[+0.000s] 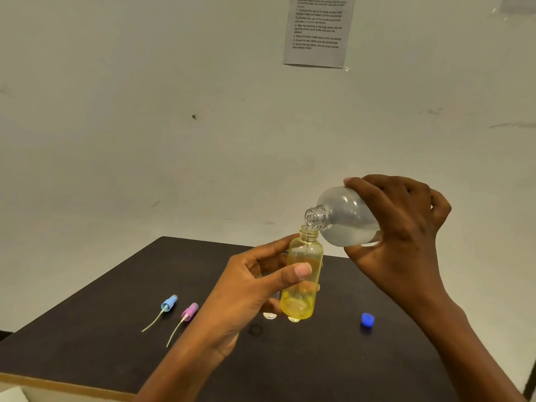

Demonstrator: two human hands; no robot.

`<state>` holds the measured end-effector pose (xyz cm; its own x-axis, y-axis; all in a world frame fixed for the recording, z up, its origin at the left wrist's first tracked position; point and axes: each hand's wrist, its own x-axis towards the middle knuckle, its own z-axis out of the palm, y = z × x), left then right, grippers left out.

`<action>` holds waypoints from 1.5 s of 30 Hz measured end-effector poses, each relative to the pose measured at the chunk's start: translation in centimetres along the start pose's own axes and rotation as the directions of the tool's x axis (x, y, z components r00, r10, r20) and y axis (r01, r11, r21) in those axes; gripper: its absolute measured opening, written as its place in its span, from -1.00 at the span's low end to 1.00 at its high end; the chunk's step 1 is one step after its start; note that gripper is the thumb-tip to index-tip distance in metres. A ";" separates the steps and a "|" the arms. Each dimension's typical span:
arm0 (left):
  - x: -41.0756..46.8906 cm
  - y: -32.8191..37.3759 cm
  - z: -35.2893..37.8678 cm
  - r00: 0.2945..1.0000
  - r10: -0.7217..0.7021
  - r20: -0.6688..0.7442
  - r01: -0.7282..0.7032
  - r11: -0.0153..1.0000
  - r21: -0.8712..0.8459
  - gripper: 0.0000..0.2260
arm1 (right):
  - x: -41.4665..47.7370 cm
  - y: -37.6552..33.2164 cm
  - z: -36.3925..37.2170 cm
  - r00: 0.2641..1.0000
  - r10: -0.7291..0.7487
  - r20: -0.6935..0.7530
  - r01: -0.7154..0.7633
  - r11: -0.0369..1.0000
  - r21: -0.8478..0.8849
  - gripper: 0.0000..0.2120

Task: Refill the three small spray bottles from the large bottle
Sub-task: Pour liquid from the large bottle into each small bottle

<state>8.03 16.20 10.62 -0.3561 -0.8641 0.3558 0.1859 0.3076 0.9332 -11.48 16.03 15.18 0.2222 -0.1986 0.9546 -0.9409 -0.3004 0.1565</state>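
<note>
My left hand (pixel 255 288) grips a small yellow spray bottle (pixel 303 274), uncapped and held nearly upright above the dark table (pixel 116 329). In my right hand (pixel 403 230) is the large clear bottle (pixel 345 219), tipped down to the left. Its open threaded neck sits right over the yellow bottle's mouth, and clear liquid lies pooled in its lower side. Some liquid shows in the bottom of the yellow bottle. Two small pale round things (pixel 270 315) peek out on the table just below my left hand, mostly hidden.
On the table's left part lie a blue spray head (pixel 168 303) and a pink spray head (pixel 189 311), each with a thin dip tube. A blue screw cap (pixel 367 319) stands at the right. A printed instruction sheet (pixel 317 30) hangs on the wall behind.
</note>
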 end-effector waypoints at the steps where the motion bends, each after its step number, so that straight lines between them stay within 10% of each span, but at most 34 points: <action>1: 0.0 0.0 0.0 1.000 0.001 0.002 -0.001 1.000 -0.001 -0.57 | 0.0 0.0 0.0 1.000 0.000 -0.001 0.000 1.000 0.000 -0.37; 45: -0.3 0.0 0.1 1.000 0.005 0.006 -0.005 1.000 -0.005 -0.58 | -0.1 0.0 -0.1 1.000 -0.004 -0.004 0.004 1.000 -0.018 -0.36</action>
<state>7.99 16.49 10.51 -0.3603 -0.8601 0.3611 0.1924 0.3102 0.9310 -11.53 16.20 15.08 0.2250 -0.1939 0.9549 -0.9443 -0.2848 0.1647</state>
